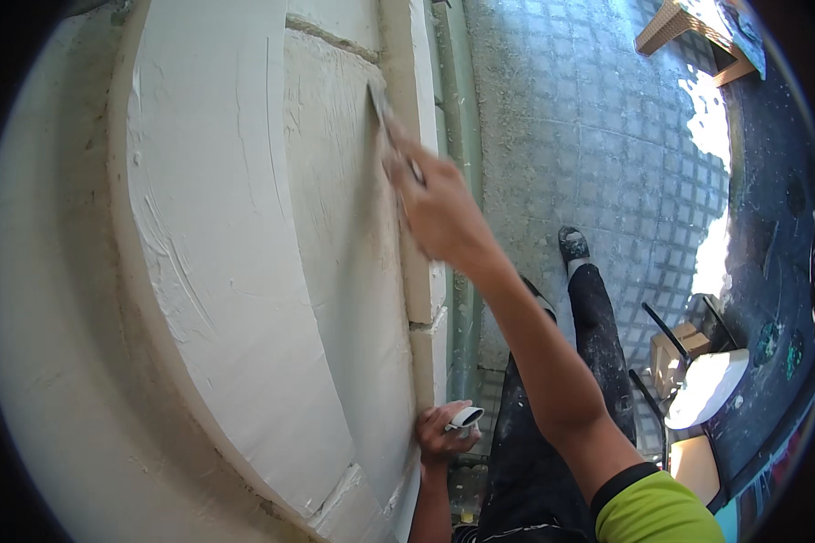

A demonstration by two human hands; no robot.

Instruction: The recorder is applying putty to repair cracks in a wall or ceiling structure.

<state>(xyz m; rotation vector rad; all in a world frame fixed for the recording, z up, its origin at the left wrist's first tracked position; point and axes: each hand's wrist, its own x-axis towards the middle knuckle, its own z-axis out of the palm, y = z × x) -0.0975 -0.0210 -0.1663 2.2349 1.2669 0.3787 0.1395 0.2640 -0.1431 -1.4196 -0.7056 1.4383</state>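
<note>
My right hand (439,213) is closed around a putty knife (378,101), its thin blade against the upper right part of a recessed, cream plastered panel (340,181). Motion smears the hand a little. Lower down, next to the wall's right edge, my left hand (444,433) is wrapped round a white handle with a dark, hollow-looking end (466,417). What that handle belongs to is mostly hidden by the fingers. Left of the panel runs a broad, smooth white band (217,190) with raised ridges and streaks of plaster.
A pale ledge (426,348) and a greenish strip (466,163) border the wall. Beyond lies a dusty tiled floor (598,154), where my feet stand. At right are a white-seated chair (711,389), a cardboard box (668,357) and a tan stool (666,27).
</note>
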